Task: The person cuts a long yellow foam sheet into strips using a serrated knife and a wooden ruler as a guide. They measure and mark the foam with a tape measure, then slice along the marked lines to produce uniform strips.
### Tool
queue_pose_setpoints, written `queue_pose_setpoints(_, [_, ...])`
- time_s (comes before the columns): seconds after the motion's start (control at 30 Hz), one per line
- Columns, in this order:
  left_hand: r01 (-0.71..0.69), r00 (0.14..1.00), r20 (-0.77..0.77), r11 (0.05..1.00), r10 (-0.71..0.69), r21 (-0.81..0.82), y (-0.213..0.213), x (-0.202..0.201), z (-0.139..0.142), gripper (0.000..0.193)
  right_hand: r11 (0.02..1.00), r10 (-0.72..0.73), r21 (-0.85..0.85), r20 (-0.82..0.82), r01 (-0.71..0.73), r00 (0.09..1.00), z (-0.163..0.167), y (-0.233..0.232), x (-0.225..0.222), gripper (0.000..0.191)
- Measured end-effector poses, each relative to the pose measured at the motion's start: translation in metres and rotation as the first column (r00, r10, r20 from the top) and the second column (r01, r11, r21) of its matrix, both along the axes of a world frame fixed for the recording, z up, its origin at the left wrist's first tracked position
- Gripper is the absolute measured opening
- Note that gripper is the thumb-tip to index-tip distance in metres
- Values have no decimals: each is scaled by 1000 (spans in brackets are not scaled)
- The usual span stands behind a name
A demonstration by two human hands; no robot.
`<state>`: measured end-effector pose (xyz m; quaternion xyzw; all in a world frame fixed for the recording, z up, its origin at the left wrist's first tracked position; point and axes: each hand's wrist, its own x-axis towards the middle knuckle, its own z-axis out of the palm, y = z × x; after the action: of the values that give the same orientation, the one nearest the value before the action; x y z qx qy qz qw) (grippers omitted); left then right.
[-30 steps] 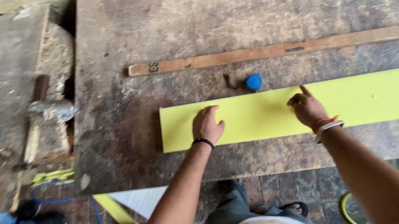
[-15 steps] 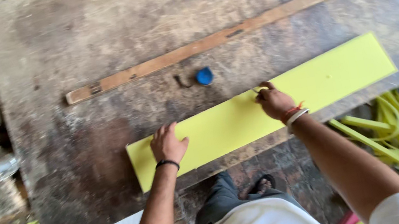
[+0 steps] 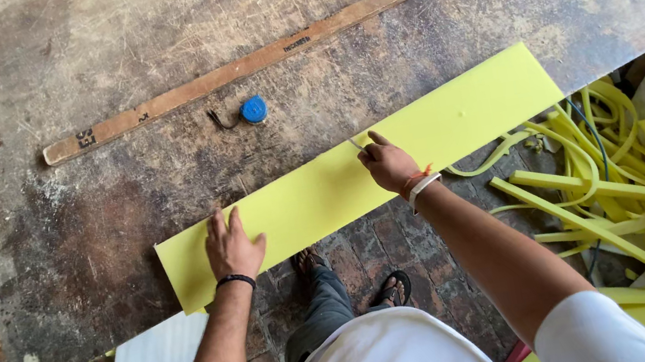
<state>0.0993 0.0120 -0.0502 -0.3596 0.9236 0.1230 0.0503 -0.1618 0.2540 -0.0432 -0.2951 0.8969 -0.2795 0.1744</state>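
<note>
Left hand (image 3: pixel 231 247) lies flat and open, pinning the yellow foam strip (image 3: pixel 356 173) on the worn table (image 3: pixel 82 204), while right hand (image 3: pixel 386 163) pinches a small blade mid-strip, the cut apparently unfinished.

So you've got a long yellow foam sheet (image 3: pixel 452 120) lying flat along the near edge of the bench (image 3: pixel 62 85), running at a slant, its far-right end higher in view. It's a clean rectangle, bright lemon colour, smooth face. Part of its near edge hangs over the bench edge. Your left hand (image 3: pixel 231 249) sits flat on its left end, and your right hand (image 3: pixel 386 163) is pinched over a thin blade near the middle.
</note>
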Motion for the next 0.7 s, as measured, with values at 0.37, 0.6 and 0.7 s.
queue_pose_setpoints(0.37, [431,900,37,900,-433,59,138,-54,15,88,688,-585,-152,462,710,666,2,210,66,17])
queue_pose_setpoints(0.6, [541,822,247,839,-514,-56,137,-75,14,104,404,-468,-304,742,863,480,1,278,95,27])
queue_pose_setpoints(0.7, [574,804,215,818,-554,-37,130,-74,9,104,272,-479,-216,815,938,326,7,284,110,22])
